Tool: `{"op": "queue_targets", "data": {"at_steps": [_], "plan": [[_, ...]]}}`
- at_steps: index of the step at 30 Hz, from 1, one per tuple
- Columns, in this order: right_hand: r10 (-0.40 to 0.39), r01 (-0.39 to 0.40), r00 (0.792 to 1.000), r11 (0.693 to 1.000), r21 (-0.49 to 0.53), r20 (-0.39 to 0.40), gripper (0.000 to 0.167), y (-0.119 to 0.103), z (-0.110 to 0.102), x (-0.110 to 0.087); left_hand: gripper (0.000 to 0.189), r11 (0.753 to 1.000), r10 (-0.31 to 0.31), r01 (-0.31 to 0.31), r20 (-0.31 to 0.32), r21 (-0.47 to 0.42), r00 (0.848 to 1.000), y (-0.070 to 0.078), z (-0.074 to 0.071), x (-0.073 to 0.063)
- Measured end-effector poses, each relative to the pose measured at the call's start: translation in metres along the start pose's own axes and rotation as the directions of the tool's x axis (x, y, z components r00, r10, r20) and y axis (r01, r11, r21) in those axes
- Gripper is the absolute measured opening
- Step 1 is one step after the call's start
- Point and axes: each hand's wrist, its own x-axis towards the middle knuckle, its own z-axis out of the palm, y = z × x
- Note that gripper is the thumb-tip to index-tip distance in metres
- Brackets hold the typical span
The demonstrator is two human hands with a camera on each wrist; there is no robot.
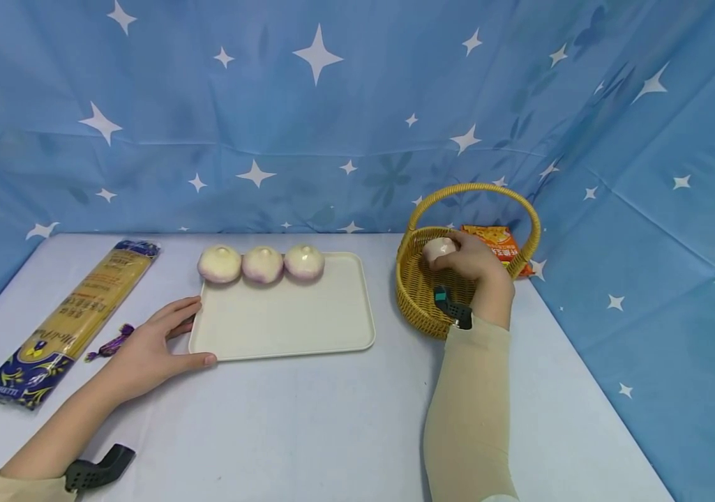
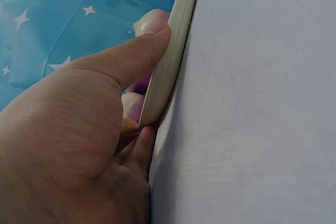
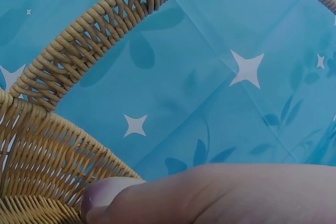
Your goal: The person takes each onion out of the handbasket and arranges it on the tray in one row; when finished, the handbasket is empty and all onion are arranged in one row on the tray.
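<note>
My right hand reaches into a wicker basket and grips a purple-and-white onion above the basket's floor. In the right wrist view, part of that onion shows beside the thumb, close to the wicker wall. My left hand holds the near left corner of a cream tray, thumb at the front edge and fingers at the left side. Three similar onions sit in a row along the tray's far edge, toward its left.
A spaghetti packet lies at the left, with a purple-wrapped candy between it and my left hand. Behind the basket's right side lies an orange snack packet. The basket's tall handle arches over my right hand. Blue starry cloth hangs behind the table.
</note>
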Motion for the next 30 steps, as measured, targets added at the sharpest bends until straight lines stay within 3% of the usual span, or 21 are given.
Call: {"op": "queue_targets", "data": {"at_steps": [14,22,30], "plan": [[-0.070,0.072,0.997,0.996,0.059,-0.034,0.090,-0.004,-0.002,-0.002,0.115,1.000,0.008,-0.008,-0.007,-0.003,1.000,0.001,0.000,0.000],[-0.155,0.166,0.984,0.975,0.145,-0.082,0.085,-0.008,-0.003,-0.003,0.115,1.000,0.015,-0.015,-0.011,0.001,1.000,0.002,0.001,-0.001],[-0.181,0.205,0.975,0.958,0.201,-0.132,0.083,-0.011,-0.005,-0.006,0.116,1.000,0.010,-0.010,-0.012,0.004,1.000,0.002,0.001,-0.001]]}}
